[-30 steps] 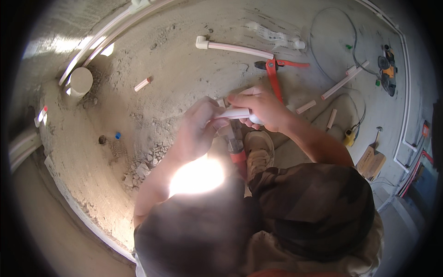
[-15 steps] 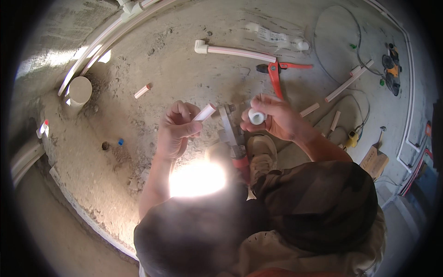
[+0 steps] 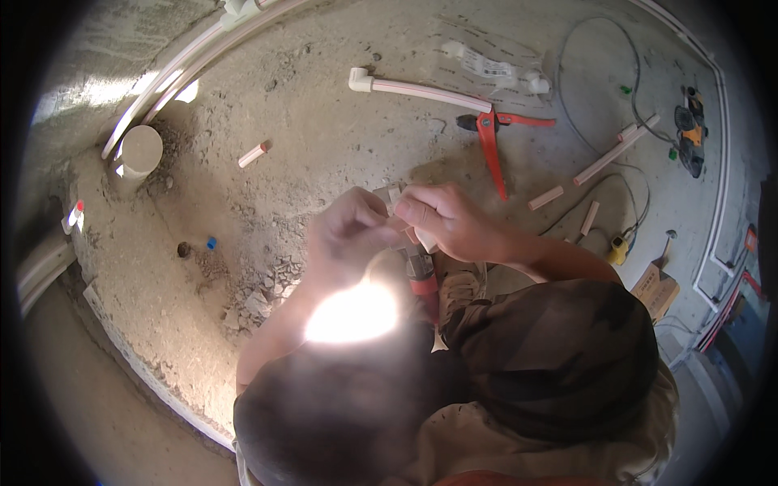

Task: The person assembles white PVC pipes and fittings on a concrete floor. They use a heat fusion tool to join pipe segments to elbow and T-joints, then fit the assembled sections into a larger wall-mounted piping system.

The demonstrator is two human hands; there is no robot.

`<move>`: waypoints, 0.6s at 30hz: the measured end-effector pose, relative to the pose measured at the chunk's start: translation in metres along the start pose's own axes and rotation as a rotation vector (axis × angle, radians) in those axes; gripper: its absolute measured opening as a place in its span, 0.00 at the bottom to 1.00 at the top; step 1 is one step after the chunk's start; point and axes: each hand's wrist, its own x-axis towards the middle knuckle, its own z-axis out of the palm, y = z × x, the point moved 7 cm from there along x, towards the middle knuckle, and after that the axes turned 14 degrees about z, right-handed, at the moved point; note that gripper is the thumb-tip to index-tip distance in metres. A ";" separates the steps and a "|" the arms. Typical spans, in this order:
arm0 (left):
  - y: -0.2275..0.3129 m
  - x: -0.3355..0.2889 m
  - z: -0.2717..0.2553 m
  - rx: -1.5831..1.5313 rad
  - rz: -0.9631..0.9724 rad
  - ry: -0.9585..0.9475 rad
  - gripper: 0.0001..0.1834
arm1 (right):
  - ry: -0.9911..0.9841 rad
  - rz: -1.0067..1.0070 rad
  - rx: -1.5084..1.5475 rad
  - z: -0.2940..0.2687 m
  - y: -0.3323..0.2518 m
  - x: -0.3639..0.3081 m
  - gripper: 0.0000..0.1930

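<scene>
My left hand (image 3: pixel 350 233) is closed, with the short white pipe piece seen in it half a second ago now mostly hidden by fingers. Right against it, my right hand (image 3: pixel 450 220) is closed round a small white pipe fitting (image 3: pixel 425 240), of which only a bit shows. The hands meet above a heating tool (image 3: pixel 423 285) with a metal plate and a red body, standing between my feet. The hands cover most of its plate. Whether pipe and fitting touch the plate or each other, I cannot tell.
Ahead lie a red-handled pipe cutter (image 3: pixel 489 146) and a pipe with an elbow (image 3: pixel 421 91). Several cut pipe pieces (image 3: pixel 546 198) and a corded power tool (image 3: pixel 690 134) are at the right. A round capped pipe (image 3: pixel 142 150) stands at the left. Bright glare hides part of my lap.
My hands have come together over the heating tool; the left moved right, the right moved slightly left. The pipe piece and fitting, plainly seen before, are now largely covered by fingers.
</scene>
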 end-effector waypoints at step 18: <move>-0.087 -0.068 -0.063 -0.553 -0.513 0.409 0.12 | -1.210 -0.174 0.496 0.025 -0.095 -0.099 0.38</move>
